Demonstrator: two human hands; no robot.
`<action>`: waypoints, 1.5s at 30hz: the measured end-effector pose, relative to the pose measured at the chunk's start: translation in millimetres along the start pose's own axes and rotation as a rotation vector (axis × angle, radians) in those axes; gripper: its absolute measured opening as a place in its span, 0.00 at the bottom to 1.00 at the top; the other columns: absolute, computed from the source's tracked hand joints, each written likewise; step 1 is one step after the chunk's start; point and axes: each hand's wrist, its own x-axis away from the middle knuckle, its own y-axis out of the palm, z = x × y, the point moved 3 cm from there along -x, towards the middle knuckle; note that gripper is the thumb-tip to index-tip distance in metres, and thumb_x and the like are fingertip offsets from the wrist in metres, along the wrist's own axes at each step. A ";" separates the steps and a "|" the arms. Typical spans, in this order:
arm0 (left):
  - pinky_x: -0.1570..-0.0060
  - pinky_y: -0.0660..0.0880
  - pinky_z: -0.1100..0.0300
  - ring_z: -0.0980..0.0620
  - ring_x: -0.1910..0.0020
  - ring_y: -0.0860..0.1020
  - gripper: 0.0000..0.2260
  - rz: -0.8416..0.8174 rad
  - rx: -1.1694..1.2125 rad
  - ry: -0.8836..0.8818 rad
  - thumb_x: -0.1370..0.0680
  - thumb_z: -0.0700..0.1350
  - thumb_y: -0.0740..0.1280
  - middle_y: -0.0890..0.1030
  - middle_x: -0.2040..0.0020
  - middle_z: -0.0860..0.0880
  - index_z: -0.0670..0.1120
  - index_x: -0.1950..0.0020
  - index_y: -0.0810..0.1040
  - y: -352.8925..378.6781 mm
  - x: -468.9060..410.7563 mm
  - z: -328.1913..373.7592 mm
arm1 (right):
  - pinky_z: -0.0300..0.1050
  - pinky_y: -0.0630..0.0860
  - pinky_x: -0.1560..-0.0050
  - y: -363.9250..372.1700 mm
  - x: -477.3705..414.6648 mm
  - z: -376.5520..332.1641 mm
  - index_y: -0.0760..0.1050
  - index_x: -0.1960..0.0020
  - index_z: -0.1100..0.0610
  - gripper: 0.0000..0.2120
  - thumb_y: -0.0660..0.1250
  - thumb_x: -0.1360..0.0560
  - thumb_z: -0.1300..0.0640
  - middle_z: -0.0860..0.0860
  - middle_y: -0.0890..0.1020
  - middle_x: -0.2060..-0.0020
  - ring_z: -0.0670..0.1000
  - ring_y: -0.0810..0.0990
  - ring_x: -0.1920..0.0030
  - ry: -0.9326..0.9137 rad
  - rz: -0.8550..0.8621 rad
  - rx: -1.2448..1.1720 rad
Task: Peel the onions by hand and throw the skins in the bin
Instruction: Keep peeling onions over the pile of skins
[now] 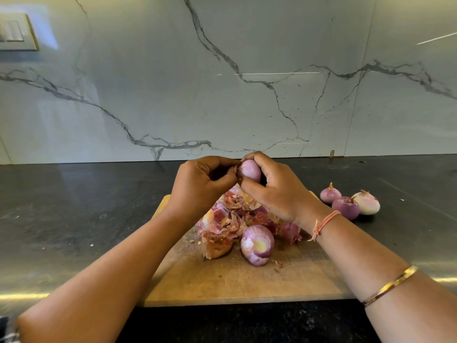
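My right hand (274, 189) grips a small pale purple onion (249, 170) above the wooden cutting board (247, 283). My left hand (200, 184) pinches a bit of skin at the onion's left end. Below the hands a heap of pink and brown onion skins (230, 219) lies on the board. A larger onion (257, 245), partly stripped, rests at the front of the heap. No bin is in view.
Three peeled onions (348, 203) sit on the dark stone counter (74, 219) to the right of the board. A white marble backsplash (222, 82) rises behind the counter, with a switch plate (14, 30) at upper left.
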 end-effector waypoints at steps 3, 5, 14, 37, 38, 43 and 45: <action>0.55 0.76 0.72 0.64 0.57 0.81 0.10 -0.029 -0.011 0.031 0.25 0.37 0.69 0.83 0.57 0.58 0.50 0.48 0.81 -1.5 0.1 1.5 | 0.35 0.71 0.62 -0.9 0.0 0.6 0.74 0.48 0.55 0.07 0.67 0.26 0.58 0.46 0.79 0.60 0.43 0.76 0.61 0.020 0.009 -0.044; 0.54 0.75 0.72 0.64 0.56 0.81 0.11 -0.047 -0.028 0.055 0.25 0.37 0.69 0.82 0.56 0.59 0.49 0.46 0.81 -2.0 0.5 2.9 | 0.35 0.71 0.62 -1.5 -0.1 0.9 0.74 0.48 0.55 0.06 0.66 0.25 0.58 0.46 0.78 0.61 0.42 0.75 0.62 0.032 0.008 -0.066; 0.59 0.76 0.70 0.63 0.61 0.80 0.08 0.037 -0.098 0.079 0.25 0.37 0.69 0.82 0.60 0.60 0.46 0.50 0.84 -1.3 1.4 0.8 | 0.44 0.71 0.60 5.4 -0.7 3.2 0.73 0.50 0.61 0.12 0.66 0.25 0.52 0.52 0.77 0.61 0.49 0.74 0.60 0.083 -0.029 -0.164; 0.57 0.81 0.53 0.51 0.63 0.83 0.10 0.110 0.060 -0.113 0.23 0.37 0.67 0.84 0.63 0.53 0.53 0.58 0.80 -2.5 1.0 -4.0 | 0.34 0.73 0.57 5.6 -4.4 2.5 0.72 0.46 0.53 0.16 0.62 0.33 0.51 0.49 0.76 0.53 0.42 0.76 0.57 0.113 -0.021 -0.476; 0.57 0.81 0.53 0.51 0.63 0.83 0.10 0.112 0.066 -0.117 0.23 0.37 0.66 0.84 0.63 0.52 0.52 0.57 0.80 -1.8 1.1 -3.8 | 0.35 0.73 0.59 5.7 -4.3 3.4 0.71 0.46 0.52 0.17 0.63 0.34 0.51 0.49 0.76 0.54 0.43 0.77 0.58 0.138 -0.025 -0.523; 0.56 0.81 0.55 0.52 0.62 0.83 0.10 0.142 0.127 -0.148 0.23 0.36 0.66 0.84 0.61 0.51 0.51 0.58 0.80 -3.4 0.2 -3.0 | 0.38 0.72 0.67 7.1 -5.8 5.2 0.73 0.51 0.55 0.13 0.68 0.34 0.54 0.53 0.77 0.59 0.46 0.75 0.67 0.246 -0.029 -0.804; 0.55 0.81 0.57 0.53 0.61 0.83 0.10 0.153 0.141 -0.164 0.23 0.36 0.65 0.84 0.61 0.51 0.50 0.58 0.80 -4.3 0.4 -3.5 | 0.38 0.74 0.68 6.0 -6.1 3.6 0.76 0.50 0.57 0.08 0.66 0.30 0.60 0.55 0.77 0.59 0.47 0.75 0.68 0.262 -0.042 -0.937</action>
